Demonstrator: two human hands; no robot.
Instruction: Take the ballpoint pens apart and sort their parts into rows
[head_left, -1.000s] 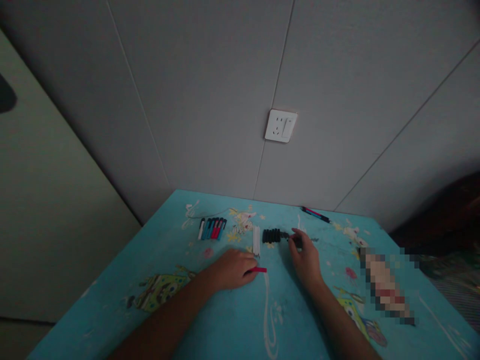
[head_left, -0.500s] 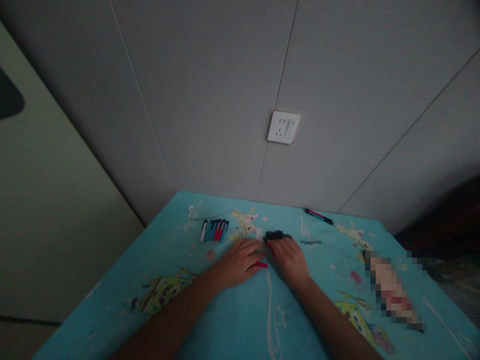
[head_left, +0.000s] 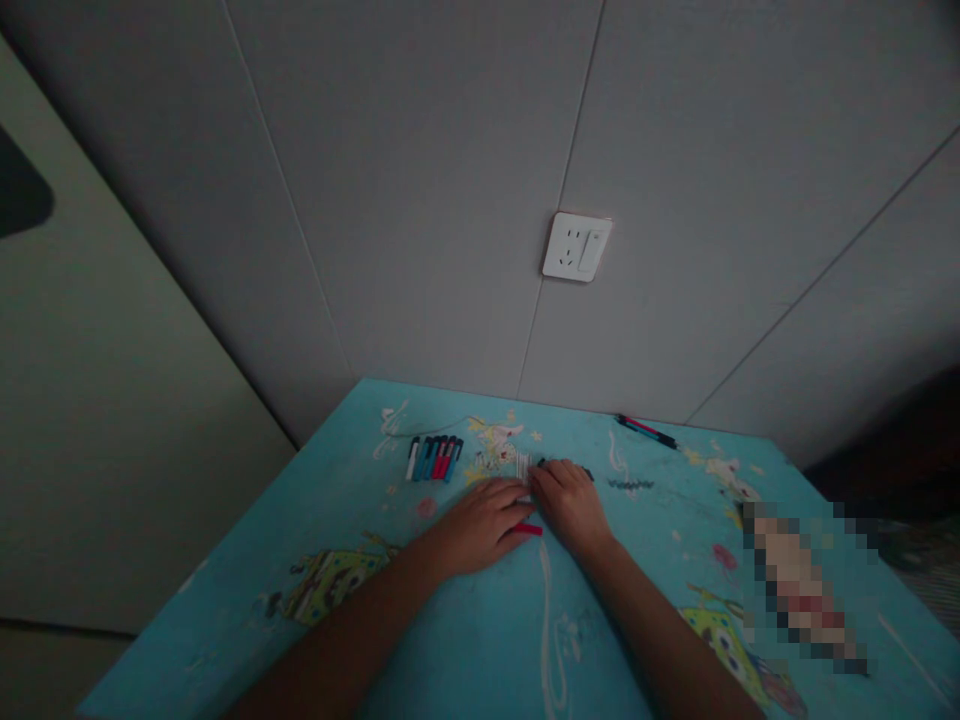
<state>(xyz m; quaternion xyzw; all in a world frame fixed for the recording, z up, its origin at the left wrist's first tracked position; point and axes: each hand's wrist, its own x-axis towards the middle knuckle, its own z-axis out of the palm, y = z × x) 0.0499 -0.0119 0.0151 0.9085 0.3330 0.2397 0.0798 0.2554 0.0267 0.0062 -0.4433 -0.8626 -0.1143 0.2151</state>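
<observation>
My left hand [head_left: 486, 525] rests on the blue tabletop with its fingers stretched toward the thin white sticks [head_left: 523, 465] and its thumb held apart. Beside that thumb a red pen barrel [head_left: 531, 529] pokes out, partly covered by the hand. Close against the left fingertips, my right hand [head_left: 571, 500] is closed, fingers curled down by the right side of the white sticks. What it pinches, if anything, is hidden. Small black pieces [head_left: 589, 474] show only at the edge of the right hand, which covers most of them.
A row of several pens or pen barrels [head_left: 435, 459], white, blue and red with dark tops, lies to the left. Small dark springs [head_left: 631, 485] lie right of my hands. Two pens [head_left: 646, 431] are near the wall, below a socket [head_left: 577, 247]. A blurred-out item [head_left: 802, 590] lies far right.
My right hand has shifted forward over the black pieces, which showed clearly before, and its fingertips are now beside the white sticks. My left hand has stayed nearly still. The view has tilted slightly.
</observation>
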